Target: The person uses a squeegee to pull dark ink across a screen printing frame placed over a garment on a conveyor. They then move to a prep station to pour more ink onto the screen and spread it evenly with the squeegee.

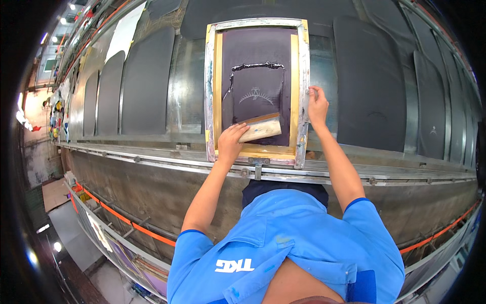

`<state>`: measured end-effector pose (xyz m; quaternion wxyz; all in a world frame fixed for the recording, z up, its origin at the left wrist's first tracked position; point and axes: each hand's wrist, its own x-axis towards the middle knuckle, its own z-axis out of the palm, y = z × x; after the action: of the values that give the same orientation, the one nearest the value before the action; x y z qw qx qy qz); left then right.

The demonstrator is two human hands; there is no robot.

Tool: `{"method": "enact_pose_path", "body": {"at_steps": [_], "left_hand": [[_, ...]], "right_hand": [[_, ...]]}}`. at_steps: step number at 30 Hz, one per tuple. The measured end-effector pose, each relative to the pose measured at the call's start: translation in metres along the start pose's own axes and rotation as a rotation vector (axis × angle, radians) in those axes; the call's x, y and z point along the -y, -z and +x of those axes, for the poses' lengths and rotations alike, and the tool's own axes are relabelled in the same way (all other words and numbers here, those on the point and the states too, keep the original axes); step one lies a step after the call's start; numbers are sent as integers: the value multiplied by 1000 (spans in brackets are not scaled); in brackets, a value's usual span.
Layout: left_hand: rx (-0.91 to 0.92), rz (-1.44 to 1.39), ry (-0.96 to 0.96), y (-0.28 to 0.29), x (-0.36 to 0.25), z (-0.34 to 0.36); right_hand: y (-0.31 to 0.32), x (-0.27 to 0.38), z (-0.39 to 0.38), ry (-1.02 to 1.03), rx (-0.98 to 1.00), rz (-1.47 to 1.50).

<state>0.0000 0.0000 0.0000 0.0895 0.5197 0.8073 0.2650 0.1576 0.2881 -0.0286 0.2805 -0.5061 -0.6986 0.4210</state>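
A screen printing frame with a dark mesh and yellow tape along its inner edges lies on the long table in front of me. My left hand is closed around the left end of a squeegee with a pale wooden handle, which rests tilted on the near part of the mesh. A fine arched design shows in the mesh beyond the squeegee. Dark glossy ink lies in a ridge across and down the left of the mesh. My right hand, fingers curled together, is at the frame's right edge.
Dark cut fabric panels lie left of the frame, and more panels lie on the right, some with a small print. A metal rail runs along the table's near edge, with a clamp at the frame. Behind me runs an orange bar.
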Motion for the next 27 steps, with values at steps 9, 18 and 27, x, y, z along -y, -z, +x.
{"method": "enact_pose_path", "body": {"at_steps": [9, 18, 27], "left_hand": [[18, 8, -96, 22, 14, -52], [-24, 2, -163, -2, 37, 31], [-6, -59, -132, 8, 70, 200]], "right_hand": [[-28, -7, 3, 42, -46, -3], [11, 17, 15, 210, 137, -552], [-54, 87, 43, 549, 510, -418]]}}
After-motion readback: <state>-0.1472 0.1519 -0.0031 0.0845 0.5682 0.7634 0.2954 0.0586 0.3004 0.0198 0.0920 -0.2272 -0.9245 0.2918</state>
